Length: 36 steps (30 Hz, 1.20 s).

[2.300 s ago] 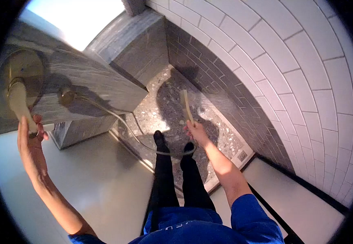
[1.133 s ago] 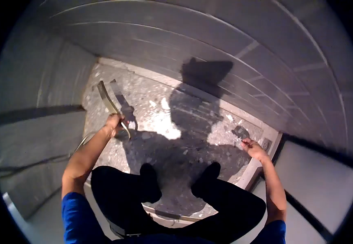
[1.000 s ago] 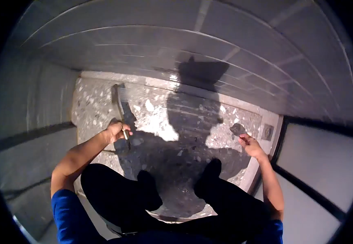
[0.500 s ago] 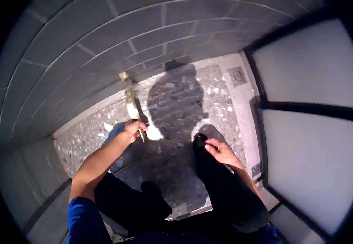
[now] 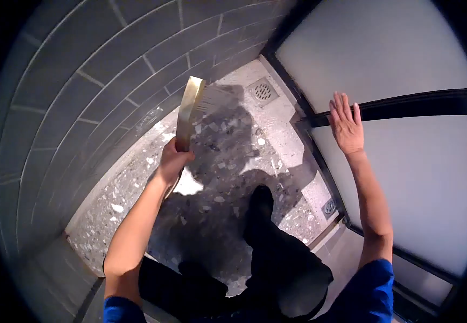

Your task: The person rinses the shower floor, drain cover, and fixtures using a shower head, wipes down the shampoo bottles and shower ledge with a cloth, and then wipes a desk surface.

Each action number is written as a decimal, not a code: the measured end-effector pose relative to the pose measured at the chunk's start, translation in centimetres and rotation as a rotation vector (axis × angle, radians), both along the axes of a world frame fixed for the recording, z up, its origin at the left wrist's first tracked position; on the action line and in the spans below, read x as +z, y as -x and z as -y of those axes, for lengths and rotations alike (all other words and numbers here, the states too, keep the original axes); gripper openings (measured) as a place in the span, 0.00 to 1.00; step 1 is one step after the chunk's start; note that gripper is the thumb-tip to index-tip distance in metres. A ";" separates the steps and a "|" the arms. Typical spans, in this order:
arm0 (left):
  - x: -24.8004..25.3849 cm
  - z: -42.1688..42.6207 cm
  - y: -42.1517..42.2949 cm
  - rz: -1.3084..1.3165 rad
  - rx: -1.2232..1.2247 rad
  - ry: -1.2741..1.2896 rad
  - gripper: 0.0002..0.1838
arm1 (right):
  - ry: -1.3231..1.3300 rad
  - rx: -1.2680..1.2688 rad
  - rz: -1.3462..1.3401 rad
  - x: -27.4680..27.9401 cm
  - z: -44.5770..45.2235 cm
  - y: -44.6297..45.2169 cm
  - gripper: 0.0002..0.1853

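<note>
My left hand (image 5: 173, 161) is wrapped round the handle of a scrubbing brush (image 5: 190, 102) with a long, pale gold back. Its thin, light bristles point to the right, and its head is raised toward the tiled wall. My right hand (image 5: 347, 126) is out to the right with its fingers stretched, next to the black bar (image 5: 405, 105) of the frosted glass door (image 5: 389, 177). Whether the palm touches the bar or the glass I cannot tell. Nothing shows in that hand.
Grey brick-like tiles cover the wall (image 5: 99, 81) on the left. The speckled stone floor (image 5: 214, 134) carries my dark shadow. A square drain (image 5: 263, 92) lies at the far corner, and a round-patterned drain (image 5: 328, 206) near the door frame. My black shoe (image 5: 261, 202) stands on the floor.
My right hand has left my knee and moved up and right to the door, its fingers now spread. The brush has tilted and risen in my left hand. The view has turned right.
</note>
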<state>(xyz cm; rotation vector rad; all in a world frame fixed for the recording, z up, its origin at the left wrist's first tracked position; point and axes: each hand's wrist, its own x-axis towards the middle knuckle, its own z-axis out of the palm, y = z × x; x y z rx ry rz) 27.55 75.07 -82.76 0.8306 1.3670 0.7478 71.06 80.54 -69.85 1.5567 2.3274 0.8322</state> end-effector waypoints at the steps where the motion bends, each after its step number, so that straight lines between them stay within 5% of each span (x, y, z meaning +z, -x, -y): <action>1: 0.1 -0.1 -0.6 -0.009 0.001 0.028 0.17 | -0.011 -0.014 0.044 -0.5 -0.1 -0.4 0.21; 6: 2.4 -1.6 -3.3 0.067 0.169 -0.063 0.16 | -0.022 -0.112 -0.010 -1.8 -0.7 -0.7 0.21; 10: 4.6 -2.4 -4.6 -0.236 -0.049 -0.142 0.17 | 0.003 -0.011 -0.358 -3.7 -1.0 0.9 0.15; 12: 2.8 -2.7 -4.6 -0.187 0.023 -0.184 0.16 | 0.081 0.096 -0.644 -7.9 -0.5 1.5 0.11; 16: 2.0 -2.1 -5.4 -0.060 0.080 -0.039 0.15 | 0.431 0.160 -0.783 -18.3 -0.8 1.9 0.05; 18: 2.0 -1.5 -5.1 -0.301 0.003 -0.087 0.15 | 0.377 0.055 -0.835 -23.4 -2.1 2.7 0.06; 22: 4.8 -1.5 -5.9 -0.253 0.071 -0.010 0.13 | 0.187 -0.111 -0.987 -27.6 -6.1 5.2 0.07; 32: 5.4 -2.5 -10.1 -0.348 0.069 -0.120 0.11 | 0.272 -0.023 -0.757 -29.2 -11.3 6.8 0.07; 34: 5.3 -2.8 -11.5 -0.320 0.058 -0.132 0.11 | 0.166 0.213 -0.647 -29.1 -12.0 6.3 0.07; 36: 4.5 -3.0 -12.8 -0.213 0.070 -0.210 0.10 | 0.237 0.195 -0.793 -30.8 -12.5 6.4 0.09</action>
